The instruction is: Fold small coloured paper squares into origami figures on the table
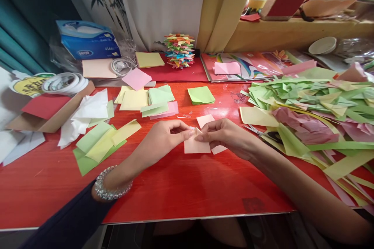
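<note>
Between my two hands is a pale pink paper square point(197, 146) with a small folded peak at its upper edge. My left hand point(166, 138) pinches its upper left part between thumb and fingers. From the other side, my right hand point(226, 136) grips the upper right part, thumb pressed near the fold. Another pale pink paper piece point(205, 120) lies just behind the hands, and a corner of one more shows beneath my right hand. A stack of green paper squares point(201, 95) lies farther back. My fingers partly hide the fold.
Paper strips and scraps point(300, 97) heap up at the right, beside scissors point(263, 132). Yellow and green sheets point(101, 144) lie at the left near a cardboard box point(52, 118) with tape rolls. A colourful folded-paper tower point(179, 51) stands at the back near a tissue pack point(87, 41).
</note>
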`<state>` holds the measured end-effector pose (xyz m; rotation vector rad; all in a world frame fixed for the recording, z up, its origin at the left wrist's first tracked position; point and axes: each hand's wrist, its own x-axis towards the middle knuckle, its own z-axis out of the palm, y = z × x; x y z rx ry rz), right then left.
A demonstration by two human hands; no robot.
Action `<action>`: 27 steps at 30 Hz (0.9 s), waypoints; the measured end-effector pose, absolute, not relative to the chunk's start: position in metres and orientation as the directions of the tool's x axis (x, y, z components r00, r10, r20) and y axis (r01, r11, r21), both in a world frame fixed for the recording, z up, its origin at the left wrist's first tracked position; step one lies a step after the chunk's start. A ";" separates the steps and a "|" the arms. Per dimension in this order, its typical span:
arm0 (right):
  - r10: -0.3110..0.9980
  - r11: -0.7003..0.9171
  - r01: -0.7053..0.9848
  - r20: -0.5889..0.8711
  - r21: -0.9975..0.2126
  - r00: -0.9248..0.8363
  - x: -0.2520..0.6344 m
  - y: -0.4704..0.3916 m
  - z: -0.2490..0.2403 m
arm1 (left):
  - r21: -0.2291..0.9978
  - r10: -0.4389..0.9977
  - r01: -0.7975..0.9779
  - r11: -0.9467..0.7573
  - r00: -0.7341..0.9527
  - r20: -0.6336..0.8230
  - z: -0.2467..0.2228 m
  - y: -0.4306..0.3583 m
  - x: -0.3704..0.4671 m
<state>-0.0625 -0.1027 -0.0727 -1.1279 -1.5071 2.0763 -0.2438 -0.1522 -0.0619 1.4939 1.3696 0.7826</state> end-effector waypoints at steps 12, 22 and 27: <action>0.649 -0.268 0.286 -0.392 -0.920 -0.651 -0.066 -0.109 -0.069 | 0.905 0.991 0.424 -0.013 0.129 -0.046 -0.061 -0.158 -0.240; 0.838 -0.016 0.261 -0.155 -0.965 -0.523 -0.066 -0.112 -0.068 | 0.893 0.989 0.448 -0.042 0.146 -0.027 -0.059 -0.152 -0.245; 0.889 0.054 0.161 -0.026 -0.985 -0.458 -0.067 -0.110 -0.071 | 0.941 0.981 0.338 0.017 0.174 -0.081 -0.062 -0.151 -0.245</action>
